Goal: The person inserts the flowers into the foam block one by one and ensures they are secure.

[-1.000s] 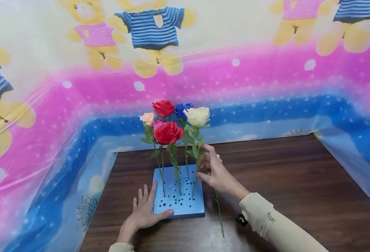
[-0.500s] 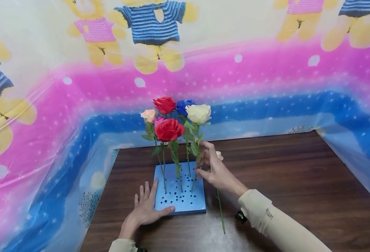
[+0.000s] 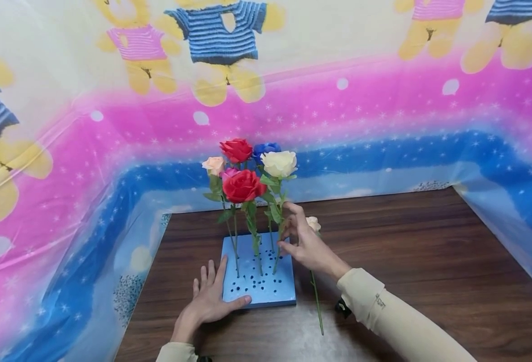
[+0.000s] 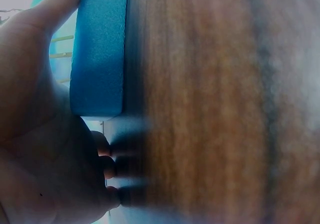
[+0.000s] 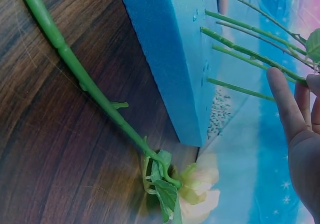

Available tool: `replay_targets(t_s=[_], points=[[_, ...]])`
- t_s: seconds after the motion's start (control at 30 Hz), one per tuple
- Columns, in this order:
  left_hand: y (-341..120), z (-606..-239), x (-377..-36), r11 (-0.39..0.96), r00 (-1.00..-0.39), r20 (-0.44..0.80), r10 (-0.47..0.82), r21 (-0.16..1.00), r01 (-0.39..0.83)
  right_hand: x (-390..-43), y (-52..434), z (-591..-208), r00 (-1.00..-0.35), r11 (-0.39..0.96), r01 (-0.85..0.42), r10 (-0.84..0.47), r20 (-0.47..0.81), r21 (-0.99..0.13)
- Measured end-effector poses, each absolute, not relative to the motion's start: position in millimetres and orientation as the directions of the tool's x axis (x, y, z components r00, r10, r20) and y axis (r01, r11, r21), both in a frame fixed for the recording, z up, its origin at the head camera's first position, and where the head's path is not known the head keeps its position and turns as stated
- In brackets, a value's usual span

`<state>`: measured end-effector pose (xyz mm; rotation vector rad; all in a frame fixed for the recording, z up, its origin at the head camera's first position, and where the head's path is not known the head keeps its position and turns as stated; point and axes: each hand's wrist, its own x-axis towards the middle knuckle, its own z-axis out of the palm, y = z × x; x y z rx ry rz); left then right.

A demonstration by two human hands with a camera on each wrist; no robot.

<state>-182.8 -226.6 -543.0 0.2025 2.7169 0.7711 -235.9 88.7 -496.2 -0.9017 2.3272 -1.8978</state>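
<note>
A blue foam board (image 3: 280,297) dotted with holes lies on the table, bearing several upright artificial roses. My left hand (image 3: 208,302) rests against its left front corner, fingers spread beside it and thumb on its top. With my right hand (image 3: 311,249) I pinch the stem of a white rose (image 3: 278,164), whose lower end meets the board's right side. Behind and left of it stand two red roses (image 3: 243,186), a blue rose (image 3: 266,149), a peach rose (image 3: 213,165) and a partly hidden pink one. The right wrist view shows the stems (image 5: 240,49) entering the board.
Right of the board, a pale rose (image 3: 318,304) lies loose on the wooden table (image 3: 411,261), its bloom partly behind my right hand. A patterned cloth (image 3: 383,115) with printed bears hangs behind the table and along its sides.
The white rose and my right hand have shifted a little to the left, the stem now more upright. My left hand keeps its place on the board. The head view has tilted slightly.
</note>
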Motion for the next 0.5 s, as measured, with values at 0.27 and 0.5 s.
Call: replay_targets(t_s=[0.27,0.5], points=[[-226.4,-544.0,-182.9,0.849,-0.942,-0.263,0.209,0.527,0.042,-237.8,87.0,-499.8,-0.836,0.127,-0.421,-0.439,0.330,-0.898],[-226.5,-544.3,-183.4,0.849,-0.942,-0.259,0.212,0.526,0.047,-236.4,85.9,-501.1,-0.837,0.095,-0.393,-0.450,0.312,-0.915]])
